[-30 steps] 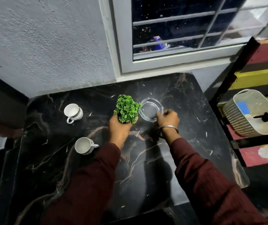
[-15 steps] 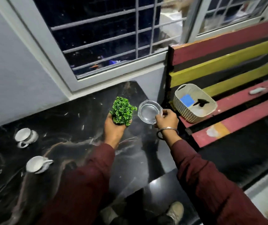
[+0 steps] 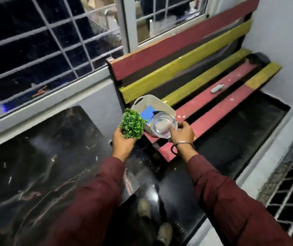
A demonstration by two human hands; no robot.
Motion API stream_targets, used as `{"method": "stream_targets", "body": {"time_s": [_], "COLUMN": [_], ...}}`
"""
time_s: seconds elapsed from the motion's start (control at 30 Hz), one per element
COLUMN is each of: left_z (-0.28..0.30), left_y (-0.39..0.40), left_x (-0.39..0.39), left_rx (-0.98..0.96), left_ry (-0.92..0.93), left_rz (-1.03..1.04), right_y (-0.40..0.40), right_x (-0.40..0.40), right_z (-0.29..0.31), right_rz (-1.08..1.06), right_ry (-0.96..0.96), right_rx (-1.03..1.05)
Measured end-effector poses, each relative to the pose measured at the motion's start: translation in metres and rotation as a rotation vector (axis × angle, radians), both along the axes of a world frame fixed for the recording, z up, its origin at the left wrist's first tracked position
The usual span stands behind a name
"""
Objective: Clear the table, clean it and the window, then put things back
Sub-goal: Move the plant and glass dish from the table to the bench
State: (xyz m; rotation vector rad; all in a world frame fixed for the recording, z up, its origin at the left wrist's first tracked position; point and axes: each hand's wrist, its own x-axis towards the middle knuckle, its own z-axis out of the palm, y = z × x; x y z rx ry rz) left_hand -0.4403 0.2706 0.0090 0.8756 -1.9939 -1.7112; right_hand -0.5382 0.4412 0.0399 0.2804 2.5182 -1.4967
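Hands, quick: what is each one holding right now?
Left hand: grips the small green plant.
Right hand: pinches the clear glass dish.

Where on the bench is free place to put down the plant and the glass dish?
The red seat slats lie bare between the white basket and the small grey object. It is crowded at the basket, where a blue item already lies.

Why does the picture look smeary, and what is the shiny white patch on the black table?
Head view: the whole picture is softly smeared, probably because the camera is turning, so the bench and glass dish look streaky; the shiny patch on the table is glare from a light on polished stone; the window is dark, so it looks like night; the straight window bars bend because the lens is wide.
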Motion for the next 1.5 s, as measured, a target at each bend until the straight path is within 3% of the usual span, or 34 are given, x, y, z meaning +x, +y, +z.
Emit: {"method": "stream_targets", "body": {"time_s": [0.17,0.33,0.6,0.83,1.03,1.27,1.5], "left_z": [-0.023,-0.03,-0.069,-0.137,-0.237,-0.308,-0.341], "left_y": [0.042,0.082,0.139,0.191,0.223,0.238,0.248], "left_x": [-0.072,-0.151,-0.258,-0.329,-0.375,-0.392,-0.395], "left_rx": [-0.01,0.0,-0.034,0.035,0.008,-0.056,-0.053], "left_ry": [-0.056,-0.065,-0.144,-0.146,-0.232,-0.423,-0.476], "left_rz": [-0.088,-0.218,-0.262,-0.124,-0.057,-0.012,0.032], "right_y": [0.052,0.095,0.151,0.181,0.2,0.207,0.2], "right_x": [-0.056,-0.12,-0.232,-0.324,-0.373,-0.392,-0.406], "right_z": [-0.014,-0.031,-0.106,-0.191,-0.276,-0.35,-0.383], "right_rz": [-0.203,-0.359,-0.542,-0.431,-0.37,-0.219,-0.114], "right_ry": [-0.125,-0.122,-0.152,-0.205,-0.255,-0.305,-0.26], "right_rx": [-0.049,-0.042,-0.044,-0.002,0.123,0.224,0.266]}}
